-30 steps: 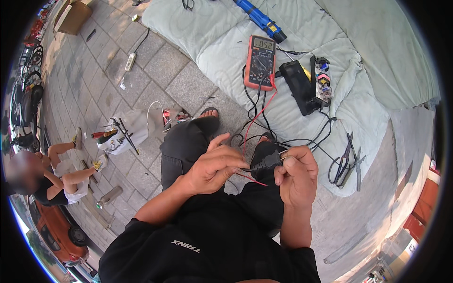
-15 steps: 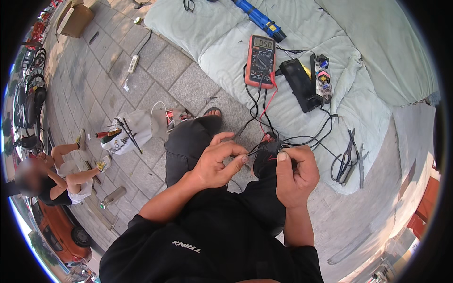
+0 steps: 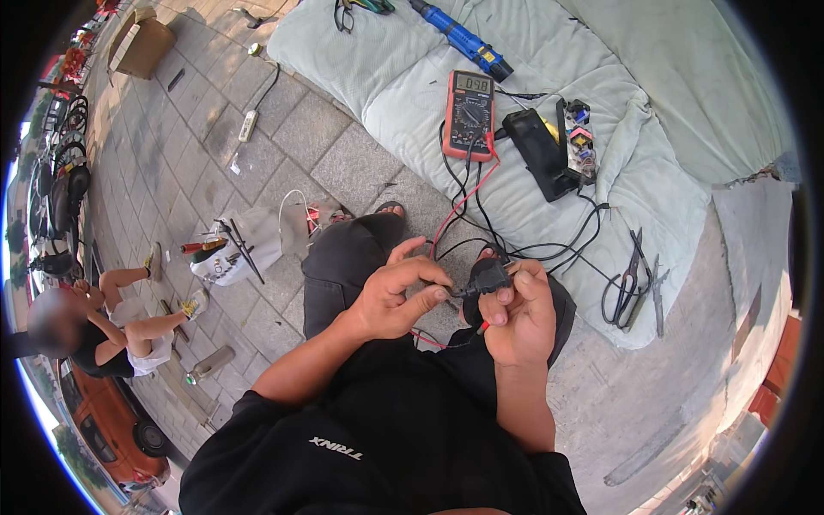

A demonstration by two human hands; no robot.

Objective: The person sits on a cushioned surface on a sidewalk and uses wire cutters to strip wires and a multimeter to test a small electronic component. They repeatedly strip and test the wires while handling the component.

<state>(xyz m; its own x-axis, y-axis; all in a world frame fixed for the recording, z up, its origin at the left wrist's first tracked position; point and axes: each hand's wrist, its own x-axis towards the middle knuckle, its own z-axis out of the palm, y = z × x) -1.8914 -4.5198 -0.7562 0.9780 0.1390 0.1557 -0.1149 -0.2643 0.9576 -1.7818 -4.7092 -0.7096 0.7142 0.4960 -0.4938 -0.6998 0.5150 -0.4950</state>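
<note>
My left hand [image 3: 390, 300] pinches a thin black cable at the black plug [image 3: 487, 278]. My right hand [image 3: 519, 318] is closed on that plug, with a red probe tip [image 3: 486, 325] under its fingers and a red lead trailing below. Beyond my hands, a red-and-black multimeter [image 3: 468, 116] with a lit display lies on a pale quilt [image 3: 403, 94], its leads running toward me. Beside it are an opened black case [image 3: 532, 150] and an exposed circuit board [image 3: 582, 151], with black cables looping down from them.
Scissors [image 3: 622, 296] and a blue tool [image 3: 459, 36] lie on the quilt. A bag with tools [image 3: 236, 257], a power strip [image 3: 249, 124], a bottle [image 3: 210, 365] and a cardboard box [image 3: 142, 47] are on the paving. A person [image 3: 120, 335] sits at left, near scooters and an orange car.
My right hand has shifted left and turned with the plug; the red probe tip now shows beneath it. My left hand stays at the cable. The meter's reading has changed.
</note>
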